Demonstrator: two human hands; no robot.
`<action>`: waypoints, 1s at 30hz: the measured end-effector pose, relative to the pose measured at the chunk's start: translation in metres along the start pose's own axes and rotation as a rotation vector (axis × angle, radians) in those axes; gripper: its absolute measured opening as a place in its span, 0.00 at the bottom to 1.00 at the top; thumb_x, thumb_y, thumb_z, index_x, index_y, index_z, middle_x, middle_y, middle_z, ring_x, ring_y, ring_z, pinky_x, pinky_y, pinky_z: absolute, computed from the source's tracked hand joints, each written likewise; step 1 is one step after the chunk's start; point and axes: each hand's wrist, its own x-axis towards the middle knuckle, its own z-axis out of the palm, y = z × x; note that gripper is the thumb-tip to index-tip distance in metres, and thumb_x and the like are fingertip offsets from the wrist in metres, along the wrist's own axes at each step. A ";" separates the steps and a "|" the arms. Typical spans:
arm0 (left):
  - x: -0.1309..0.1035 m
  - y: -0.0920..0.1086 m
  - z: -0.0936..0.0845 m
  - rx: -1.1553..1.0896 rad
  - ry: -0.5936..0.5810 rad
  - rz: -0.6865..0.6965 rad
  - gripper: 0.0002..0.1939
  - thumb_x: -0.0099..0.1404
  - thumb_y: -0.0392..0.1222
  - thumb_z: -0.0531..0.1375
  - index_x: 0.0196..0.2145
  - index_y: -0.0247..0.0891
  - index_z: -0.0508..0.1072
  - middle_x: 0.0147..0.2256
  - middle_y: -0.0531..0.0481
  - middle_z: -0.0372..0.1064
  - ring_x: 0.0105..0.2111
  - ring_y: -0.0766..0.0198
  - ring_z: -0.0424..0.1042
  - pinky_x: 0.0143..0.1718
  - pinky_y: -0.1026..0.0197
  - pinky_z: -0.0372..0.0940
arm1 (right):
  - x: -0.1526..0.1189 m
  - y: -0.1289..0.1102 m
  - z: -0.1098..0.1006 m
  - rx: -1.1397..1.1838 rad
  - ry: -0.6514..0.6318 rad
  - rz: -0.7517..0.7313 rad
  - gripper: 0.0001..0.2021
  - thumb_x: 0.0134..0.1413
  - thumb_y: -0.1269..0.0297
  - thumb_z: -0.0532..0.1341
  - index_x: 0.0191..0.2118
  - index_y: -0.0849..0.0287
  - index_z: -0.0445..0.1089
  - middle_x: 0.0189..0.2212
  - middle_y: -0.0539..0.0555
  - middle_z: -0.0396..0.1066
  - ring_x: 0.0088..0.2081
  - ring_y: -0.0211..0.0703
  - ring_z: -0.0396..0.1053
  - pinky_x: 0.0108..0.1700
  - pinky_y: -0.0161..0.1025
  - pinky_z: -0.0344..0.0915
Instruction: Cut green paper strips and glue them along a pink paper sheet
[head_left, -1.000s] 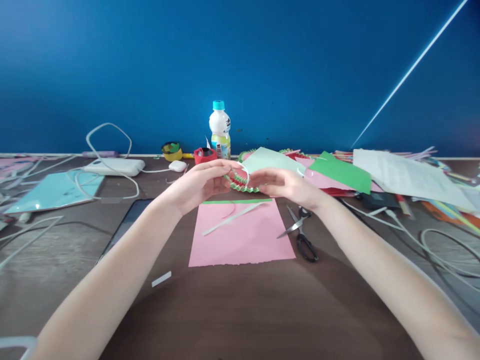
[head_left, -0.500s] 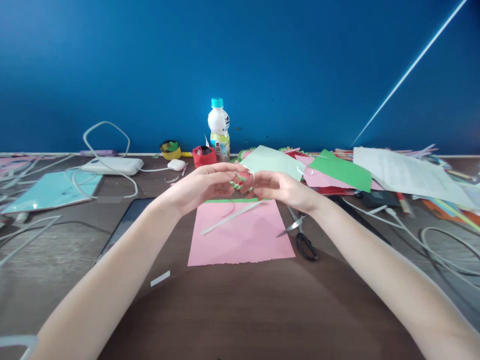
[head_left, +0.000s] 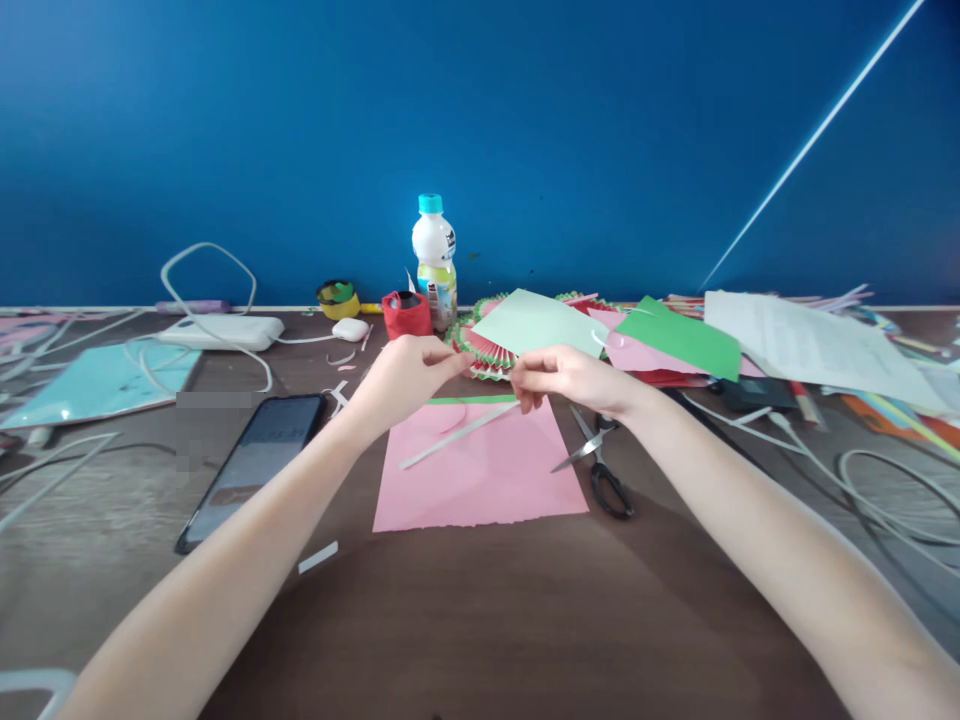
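Torn-edged pink paper (head_left: pixel 480 490), curled hands (head_left: pixel 411 375) (head_left: pixel 551 378) above, seemingly bare pinched fingertips

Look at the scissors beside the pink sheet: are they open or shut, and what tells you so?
The scissors are open: their two silver blades spread apart in a V.

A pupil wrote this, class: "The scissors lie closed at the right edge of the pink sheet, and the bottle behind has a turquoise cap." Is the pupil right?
Not quite: the scissors lie open, their blades spread apart, as the head view shows. They do lie at the right edge of the pink sheet, and the bottle behind has a turquoise cap.
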 end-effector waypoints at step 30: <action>0.004 -0.014 0.002 0.124 -0.781 0.146 0.11 0.58 0.44 0.53 0.34 0.40 0.73 0.32 0.54 0.72 0.33 0.65 0.68 0.33 0.67 0.56 | 0.003 0.007 0.023 -0.317 -0.307 -0.090 0.11 0.51 0.60 0.58 0.24 0.59 0.68 0.26 0.50 0.67 0.29 0.36 0.62 0.32 0.35 0.57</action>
